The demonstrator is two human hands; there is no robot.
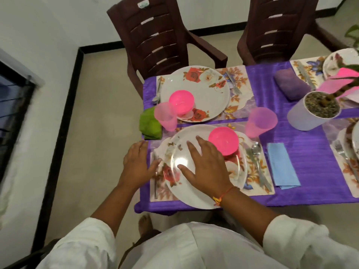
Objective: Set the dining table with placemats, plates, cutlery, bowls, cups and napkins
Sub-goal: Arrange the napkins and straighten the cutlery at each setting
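Table, purple cloth: the two settings at this end look close to complete. The step in hand looks like squaring up the near setting, not fetching anything new.

Near placemat, floral, lies along the table's front edge. Near plate sits on it, its front rim reaching the mat's near border.

Right hand: palm down on the plate's middle, fingers straight and spread, gripping nothing. Left hand: also flat and uncurled, at the table's left edge, fingertips reaching the plate's left rim.

Pink bowl stands on the plate's far right part, just beside the right hand's fingers. Contact cannot be told.

Pink cup stands beyond the mat's far right corner, apart from both hands.

Blue napkin lies on the cloth, just right of the mat.

Spoon lies on the mat right of the plate, a second piece alongside. A dark piece of cutlery, probably the fork, lies left of the plate below the left fingertips.

Next move, as judged: slide the plate to centre on the mat with light, level pressure so the bowl does not skid, then align the left cutlery
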